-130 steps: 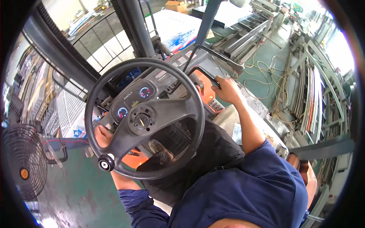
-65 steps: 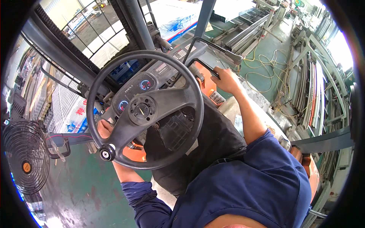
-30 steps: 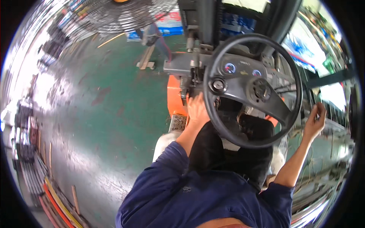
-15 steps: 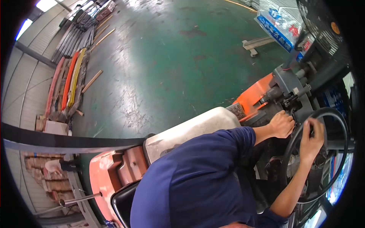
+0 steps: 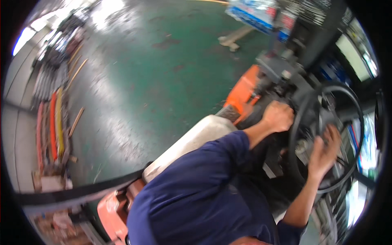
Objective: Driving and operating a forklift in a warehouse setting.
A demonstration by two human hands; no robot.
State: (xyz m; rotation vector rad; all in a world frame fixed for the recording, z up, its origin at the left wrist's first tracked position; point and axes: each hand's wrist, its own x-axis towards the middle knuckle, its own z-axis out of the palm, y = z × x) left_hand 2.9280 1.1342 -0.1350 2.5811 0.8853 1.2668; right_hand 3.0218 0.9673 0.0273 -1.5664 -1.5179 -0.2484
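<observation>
My left hand (image 5: 278,116) is closed in a fist by the dark controls left of the steering wheel (image 5: 293,143); what lies inside the fist is hidden. My right hand (image 5: 325,150) is in front of the wheel's hub area, within the ring and off the visible rim. Its thumb and fingers are apart and somewhat blurred. Whether its palm touches a spoke cannot be made out. Dark blue sleeves (image 5: 192,179) cover my upper arms.
Beside me are the vehicle's pale side panel (image 5: 196,141) and orange body (image 5: 243,92). Ahead is a wrapped blue-and-white load (image 5: 255,14). A beam-like piece (image 5: 236,37) lies on the green floor (image 5: 163,77). Long coloured bundles (image 5: 53,126) line the left wall. A dark bar (image 5: 85,194) crosses the lower left.
The view has swung, shifting the wheel, load and both hands leftward in it. My right hand has moved from near the rim to over the hub area. My left hand stays closed by the controls.
</observation>
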